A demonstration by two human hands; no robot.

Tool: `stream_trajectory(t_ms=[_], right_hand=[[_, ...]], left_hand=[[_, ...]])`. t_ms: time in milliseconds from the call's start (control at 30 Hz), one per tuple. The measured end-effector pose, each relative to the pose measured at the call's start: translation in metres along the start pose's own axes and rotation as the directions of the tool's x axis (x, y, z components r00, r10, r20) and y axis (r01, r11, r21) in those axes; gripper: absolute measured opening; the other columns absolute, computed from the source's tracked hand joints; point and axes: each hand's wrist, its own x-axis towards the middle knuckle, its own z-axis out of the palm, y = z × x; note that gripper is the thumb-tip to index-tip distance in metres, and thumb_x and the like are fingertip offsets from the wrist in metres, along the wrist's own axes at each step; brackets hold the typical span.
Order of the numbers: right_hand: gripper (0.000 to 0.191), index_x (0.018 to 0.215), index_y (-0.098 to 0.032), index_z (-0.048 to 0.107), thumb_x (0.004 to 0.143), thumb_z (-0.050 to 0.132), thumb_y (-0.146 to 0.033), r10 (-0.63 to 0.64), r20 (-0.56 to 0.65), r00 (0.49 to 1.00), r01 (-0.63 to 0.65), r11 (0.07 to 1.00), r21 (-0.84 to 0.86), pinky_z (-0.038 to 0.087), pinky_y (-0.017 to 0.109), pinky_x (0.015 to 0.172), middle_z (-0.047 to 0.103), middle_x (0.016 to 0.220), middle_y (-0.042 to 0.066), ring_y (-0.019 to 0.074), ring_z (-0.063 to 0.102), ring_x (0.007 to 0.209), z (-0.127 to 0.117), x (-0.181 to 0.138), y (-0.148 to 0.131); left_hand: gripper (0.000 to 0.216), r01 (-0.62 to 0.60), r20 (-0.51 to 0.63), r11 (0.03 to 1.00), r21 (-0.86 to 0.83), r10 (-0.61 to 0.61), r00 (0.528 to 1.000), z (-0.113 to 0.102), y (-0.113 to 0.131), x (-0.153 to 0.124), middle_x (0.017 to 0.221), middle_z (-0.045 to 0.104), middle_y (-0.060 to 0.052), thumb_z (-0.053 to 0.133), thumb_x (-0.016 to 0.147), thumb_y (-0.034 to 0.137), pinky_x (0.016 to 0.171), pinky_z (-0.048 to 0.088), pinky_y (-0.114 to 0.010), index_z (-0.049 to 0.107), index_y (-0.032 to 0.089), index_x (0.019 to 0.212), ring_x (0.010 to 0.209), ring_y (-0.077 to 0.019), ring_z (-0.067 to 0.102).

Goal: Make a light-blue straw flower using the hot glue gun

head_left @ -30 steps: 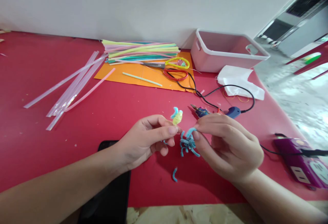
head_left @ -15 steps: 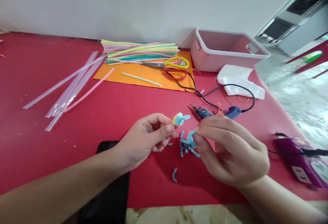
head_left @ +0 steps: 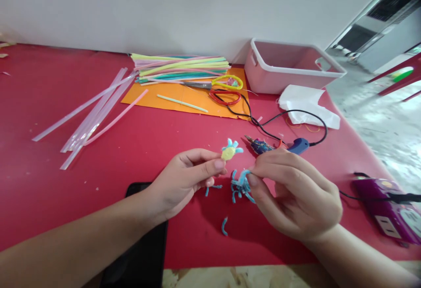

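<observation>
Between thumb and fingers, my left hand (head_left: 190,178) pinches a small pipe-cleaner piece (head_left: 228,153) with a yellow disc and several light-blue loops fanned along its far side. My right hand (head_left: 292,187) is closed in a pinch on a short curved blue pipe-cleaner piece (head_left: 244,174), held apart from the yellow disc. Just below it, a pile of cut blue pipe-cleaner pieces (head_left: 241,188) lies on the red table, partly hidden by the right fingers. Another loose blue piece (head_left: 224,226) lies nearer me, and a few more (head_left: 213,187) are beside my left fingers.
A glue gun (head_left: 263,144) with a black cord lies beyond my right hand. Behind are scissors (head_left: 226,96), a bundle of pipe cleaners (head_left: 180,69), clear glue sticks (head_left: 95,112), and a pink bin (head_left: 292,77). A purple power strip (head_left: 381,204) sits right; a phone (head_left: 141,253) lies under my left arm.
My left hand has turned its piece, so the yellow disc now faces me and the blue loops spread upward. The right hand keeps its blue piece in nearly the same place.
</observation>
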Motion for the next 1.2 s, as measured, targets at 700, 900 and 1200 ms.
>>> stream_trajectory(t_ms=[700, 900, 1200], right_hand=[[0.019, 0.077, -0.02, 0.061, 0.076, 0.069, -0.003, -0.014, -0.041, 0.999, 0.008, 0.989, -0.149, 0.052, 0.025, 0.053, 0.061, 0.063, -0.001, 0.0109, 0.057, 0.055, 0.001, 0.0, -0.01], [0.019, 0.077, -0.018, 0.06, 0.075, 0.071, -0.002, -0.048, 0.001, 0.999, 0.048, 0.983, -0.175, 0.053, 0.026, 0.055, 0.058, 0.062, 0.0, 0.0114, 0.055, 0.057, 0.001, -0.002, -0.009], [0.02, 0.074, -0.017, 0.061, 0.075, 0.071, -0.001, -0.074, 0.032, 0.997, 0.079, 0.973, -0.217, 0.053, 0.026, 0.058, 0.058, 0.06, 0.0, 0.0115, 0.055, 0.059, 0.002, -0.004, -0.009]], left_hand=[[0.023, -0.232, -0.013, 0.937, 0.26, 0.244, 0.97, 0.013, -0.001, -0.009, 0.058, 0.063, 0.003, 0.084, 0.071, 0.018, 0.057, 0.045, -0.02, 0.064, 0.015, 0.059, 0.057, -0.0076, 0.055], [0.021, -0.255, -0.005, 0.916, 0.309, 0.269, 0.963, 0.013, -0.002, -0.011, 0.06, 0.063, 0.003, 0.081, 0.071, 0.013, 0.057, 0.045, -0.019, 0.064, 0.015, 0.059, 0.058, -0.0078, 0.056], [0.018, -0.327, 0.018, 0.85, 0.414, 0.351, 0.936, 0.01, -0.005, -0.011, 0.066, 0.064, 0.001, 0.079, 0.074, 0.013, 0.066, 0.048, -0.023, 0.065, 0.015, 0.063, 0.065, -0.0102, 0.059]])
